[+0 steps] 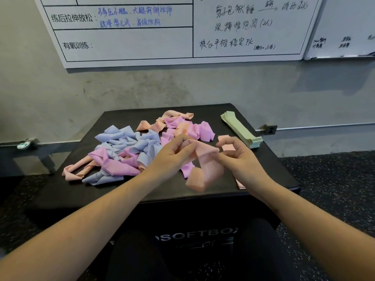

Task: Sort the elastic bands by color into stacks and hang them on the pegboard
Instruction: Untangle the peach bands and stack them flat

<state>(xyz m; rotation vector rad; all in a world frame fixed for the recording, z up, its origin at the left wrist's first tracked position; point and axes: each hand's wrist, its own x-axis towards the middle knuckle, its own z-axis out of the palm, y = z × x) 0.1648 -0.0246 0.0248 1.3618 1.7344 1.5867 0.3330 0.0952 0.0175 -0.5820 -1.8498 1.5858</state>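
We hold both forearms over the desk point(125, 191), left hand point(174, 153) and right hand point(237, 153) pinching one peach band point(207, 169) between them.

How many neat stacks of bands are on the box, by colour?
Green stack: 1
Peach stack: 1, partly hidden
Blue: 0
Pink: 0
Total: 2

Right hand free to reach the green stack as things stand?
Probably not yet. The way to the green stack looks open, just beyond the right hand, but that hand and the left hand both hold the peach band.
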